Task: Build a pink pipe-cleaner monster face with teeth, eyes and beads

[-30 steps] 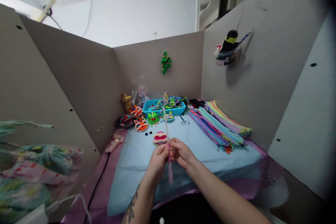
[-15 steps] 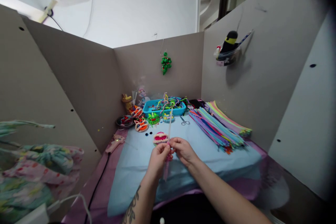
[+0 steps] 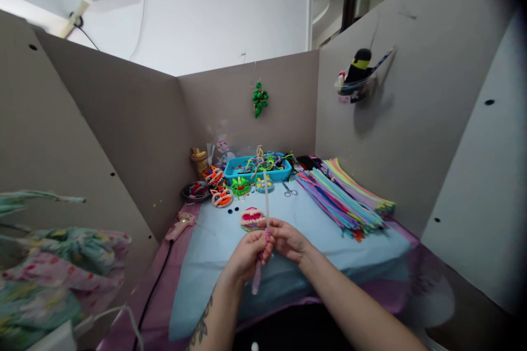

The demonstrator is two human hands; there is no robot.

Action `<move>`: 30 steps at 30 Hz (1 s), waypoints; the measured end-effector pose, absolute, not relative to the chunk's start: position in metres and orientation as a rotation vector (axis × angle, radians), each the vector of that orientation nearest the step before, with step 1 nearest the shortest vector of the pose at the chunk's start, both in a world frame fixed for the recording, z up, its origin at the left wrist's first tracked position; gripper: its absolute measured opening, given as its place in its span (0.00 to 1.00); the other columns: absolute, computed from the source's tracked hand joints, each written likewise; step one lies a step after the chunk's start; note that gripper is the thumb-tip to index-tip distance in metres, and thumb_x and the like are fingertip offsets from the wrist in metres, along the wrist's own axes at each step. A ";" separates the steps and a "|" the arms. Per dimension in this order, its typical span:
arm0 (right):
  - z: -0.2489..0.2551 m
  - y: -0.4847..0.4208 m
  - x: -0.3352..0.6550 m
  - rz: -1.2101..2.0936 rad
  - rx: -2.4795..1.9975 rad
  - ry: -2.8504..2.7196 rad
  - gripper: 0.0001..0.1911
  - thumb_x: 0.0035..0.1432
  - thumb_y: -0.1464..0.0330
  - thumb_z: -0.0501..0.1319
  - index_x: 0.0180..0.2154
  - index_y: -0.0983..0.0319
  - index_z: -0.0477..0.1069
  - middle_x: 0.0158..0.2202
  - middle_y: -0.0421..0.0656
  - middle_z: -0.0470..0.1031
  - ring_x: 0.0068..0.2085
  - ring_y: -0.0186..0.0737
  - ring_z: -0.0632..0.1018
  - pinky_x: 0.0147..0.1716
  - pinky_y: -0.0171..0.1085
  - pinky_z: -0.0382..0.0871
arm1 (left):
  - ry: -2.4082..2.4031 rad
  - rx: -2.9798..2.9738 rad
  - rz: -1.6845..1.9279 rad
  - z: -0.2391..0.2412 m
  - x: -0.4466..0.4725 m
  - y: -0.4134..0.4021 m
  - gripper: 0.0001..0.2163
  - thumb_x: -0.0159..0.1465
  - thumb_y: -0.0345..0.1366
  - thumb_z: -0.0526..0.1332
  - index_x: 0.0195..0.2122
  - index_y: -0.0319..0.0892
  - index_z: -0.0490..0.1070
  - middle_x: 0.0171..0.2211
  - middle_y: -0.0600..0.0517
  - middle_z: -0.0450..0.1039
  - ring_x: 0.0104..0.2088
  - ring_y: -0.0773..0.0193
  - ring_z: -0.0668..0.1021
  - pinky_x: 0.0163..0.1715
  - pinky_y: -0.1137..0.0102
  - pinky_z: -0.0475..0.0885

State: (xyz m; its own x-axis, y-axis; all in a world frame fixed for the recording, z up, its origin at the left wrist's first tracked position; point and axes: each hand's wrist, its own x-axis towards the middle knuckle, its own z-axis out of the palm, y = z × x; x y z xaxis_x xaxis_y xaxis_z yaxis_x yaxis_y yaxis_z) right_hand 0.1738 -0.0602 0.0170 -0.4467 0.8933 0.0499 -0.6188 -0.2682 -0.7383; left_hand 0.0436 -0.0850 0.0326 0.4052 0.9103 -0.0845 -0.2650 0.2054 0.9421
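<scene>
Between my two hands a pale pink pipe cleaner (image 3: 267,197) stands nearly upright, with a tight pink coil at its middle and a lower tail pointing down. My left hand (image 3: 250,252) is closed round the coiled part. The fingers of my right hand (image 3: 286,238) pinch the same pipe cleaner at the top of the coil. Just beyond my hands, a pink mouth-shaped piece with white teeth (image 3: 251,218) lies on the blue cloth (image 3: 214,269). Two small dark discs (image 3: 233,210) lie to its left.
Bundles of colourful pipe cleaners (image 3: 341,197) lie on the right. Scissors (image 3: 290,191) rest near a blue basket (image 3: 239,175) of pipe cleaner scraps. Finished monster faces (image 3: 222,197) stand at the back left, and a pink glue gun (image 3: 181,225) with a cord lies at the left edge.
Both hands have come slightly lower and nearer with the pipe cleaner. Its lower tail has swung a little to the left.
</scene>
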 end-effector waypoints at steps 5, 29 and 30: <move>0.014 -0.056 0.173 1.808 -0.509 -0.929 0.15 0.37 0.63 0.73 0.26 0.66 0.74 0.19 0.39 0.72 0.19 0.29 0.68 0.21 0.31 0.59 | 0.808 1.040 0.989 0.031 0.042 -0.083 0.15 0.50 0.44 0.67 0.28 0.36 0.69 0.22 0.52 0.70 0.17 0.74 0.68 0.17 0.77 0.60; 0.008 -0.048 0.171 1.354 -0.831 -0.988 0.14 0.37 0.62 0.70 0.19 0.64 0.69 0.16 0.34 0.64 0.19 0.27 0.59 0.20 0.31 0.49 | 0.949 1.004 1.192 0.025 0.047 -0.081 0.17 0.45 0.44 0.71 0.27 0.36 0.72 0.21 0.52 0.74 0.22 0.68 0.75 0.26 0.73 0.68; 0.008 -0.048 0.171 1.377 -0.824 -0.981 0.14 0.37 0.62 0.70 0.19 0.64 0.69 0.17 0.35 0.65 0.19 0.27 0.59 0.20 0.31 0.49 | 0.941 1.003 1.187 0.025 0.047 -0.081 0.17 0.45 0.44 0.71 0.27 0.36 0.72 0.21 0.52 0.74 0.22 0.68 0.75 0.26 0.73 0.67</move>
